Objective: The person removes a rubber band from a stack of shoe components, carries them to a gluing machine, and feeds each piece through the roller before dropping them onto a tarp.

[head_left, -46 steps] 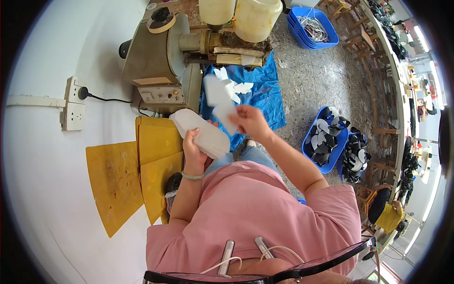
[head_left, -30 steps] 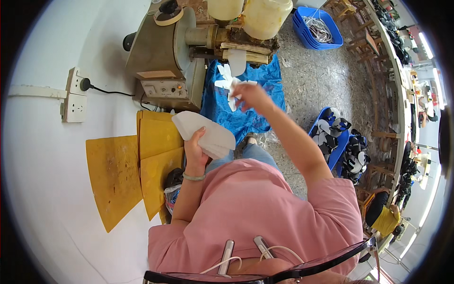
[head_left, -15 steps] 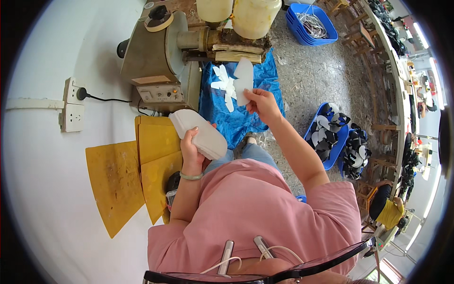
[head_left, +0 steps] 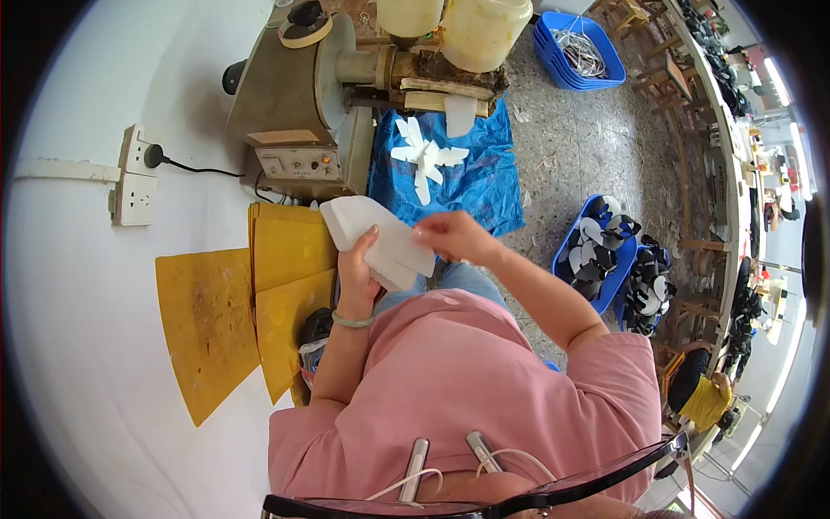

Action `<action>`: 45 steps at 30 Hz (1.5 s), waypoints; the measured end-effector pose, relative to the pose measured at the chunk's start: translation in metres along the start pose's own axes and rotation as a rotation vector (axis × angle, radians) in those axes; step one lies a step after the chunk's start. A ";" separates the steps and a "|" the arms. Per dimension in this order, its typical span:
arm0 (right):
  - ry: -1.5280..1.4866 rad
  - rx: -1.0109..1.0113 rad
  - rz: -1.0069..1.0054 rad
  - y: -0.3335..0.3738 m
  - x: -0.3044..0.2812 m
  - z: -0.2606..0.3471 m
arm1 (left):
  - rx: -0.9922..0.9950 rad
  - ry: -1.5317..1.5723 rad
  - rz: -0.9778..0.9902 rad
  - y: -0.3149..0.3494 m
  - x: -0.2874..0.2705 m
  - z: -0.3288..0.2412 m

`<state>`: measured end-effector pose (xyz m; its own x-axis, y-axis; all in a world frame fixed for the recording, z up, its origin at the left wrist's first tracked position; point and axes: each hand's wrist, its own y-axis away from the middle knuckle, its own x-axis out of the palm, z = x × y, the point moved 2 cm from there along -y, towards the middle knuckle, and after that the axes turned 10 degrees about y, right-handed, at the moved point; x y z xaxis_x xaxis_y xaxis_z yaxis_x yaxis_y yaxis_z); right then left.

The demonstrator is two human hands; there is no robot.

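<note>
My left hand (head_left: pixel 356 272) is wrapped round a thick stack of white cut pieces (head_left: pixel 359 221), thin flat shapes with rounded ends. Between the fingertips of my right hand (head_left: pixel 454 235) is the edge of a top white piece (head_left: pixel 402 246), fanned partly off the stack. Ahead stands a grey machine (head_left: pixel 290 95) with a roller end and wooden strips. One white piece (head_left: pixel 461 119) hangs from the front of that roller. Below it, several white pieces (head_left: pixel 426 157) lie overlapping on a blue plastic sheet (head_left: pixel 497 186).
Two cloudy plastic containers (head_left: pixel 486 35) sit above the roller. Yellow boards (head_left: pixel 212 329) lean on the left wall, by a socket with a plug (head_left: pixel 154 156). On the right floor are blue baskets (head_left: pixel 618 281) of black and white pieces. Stacked blue baskets (head_left: pixel 575 73) stand farther off.
The white piece from my right hand is now at the roller. My right hand has come back toward me and grips another piece at the stack, whose pieces have fanned out.
</note>
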<state>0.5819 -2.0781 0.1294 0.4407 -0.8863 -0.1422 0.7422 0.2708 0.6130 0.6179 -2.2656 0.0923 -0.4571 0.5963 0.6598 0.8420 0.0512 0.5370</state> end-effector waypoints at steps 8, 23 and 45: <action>-0.384 -0.168 -0.164 -0.032 -0.026 0.003 | -0.148 0.150 0.012 0.000 0.009 -0.012; 0.112 -0.085 0.054 -0.036 -0.010 0.018 | 0.061 0.042 -0.024 0.007 0.001 -0.005; -0.232 0.001 -0.406 -0.058 -0.065 -0.007 | 0.001 0.037 0.002 -0.003 0.001 -0.001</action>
<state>0.5143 -2.0338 0.0976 -0.0096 -0.9812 -0.1928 0.8309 -0.1151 0.5444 0.6144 -2.2663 0.0916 -0.4659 0.5663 0.6799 0.8430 0.0506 0.5355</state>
